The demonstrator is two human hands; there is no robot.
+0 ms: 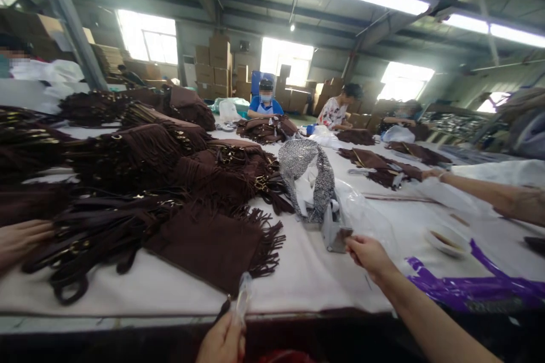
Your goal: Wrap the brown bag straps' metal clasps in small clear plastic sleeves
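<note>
At the table's front edge, my left hand (221, 339) is closed around a narrow piece wrapped in clear plastic (242, 298), beside the dark strap end of a fringed brown bag (208, 244). What lies inside the wrap is hard to make out. The bag lies flat, its fringe spread to the right. My right hand (369, 256) pinches at the front of a grey tape dispenser (332, 229), on what looks like the tape's end. Behind the dispenser stands a black-and-white speckled loop-shaped thing (307, 173) covered in clear plastic.
Piles of brown fringed bags (140, 159) and dark straps (114, 221) fill the left. A co-worker's hand (21, 241) rests there. Another person's arm (489, 190) reaches in from the right. Purple plastic (464, 289) and a white dish (447, 241) lie at right. Several people sit opposite.
</note>
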